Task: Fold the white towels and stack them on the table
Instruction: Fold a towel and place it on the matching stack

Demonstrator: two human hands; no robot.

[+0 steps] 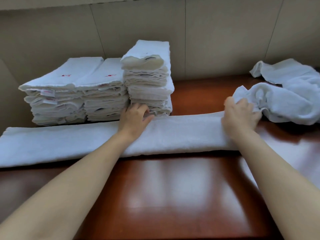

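Where the glossy reddish-brown wooden table [181, 187] meets the beige panelled wall [207, 40], three stacks of folded white towels stand side by side, touching one another. Taking the tallest stack [149, 78] as the landmark, the two lower stacks [74, 94] sit to its left, each topped by a towel with a small red mark. Just in front of the tallest stack, a long white towel [86, 144] folded into a narrow strip lies flat across the table, running from the left edge of the view past the stack's right side. The person's left hand [135, 118] rests on the far edge of this strip at the foot of the tallest stack, fingers curled over that edge with the thumb alongside, pinching the cloth. The right hand [240, 113], well to the right of the stack, grips the strip's right end with curled fingers; it is blurred, so the exact finger placement cannot be told. Farther right of the stack, a heap of crumpled unfolded white towels [290, 94] lies on the table, touching the right hand's knuckles. The tabletop shows soft pale reflections nearer the person than the strip. Vertical seams divide the wall behind the stack into panels.
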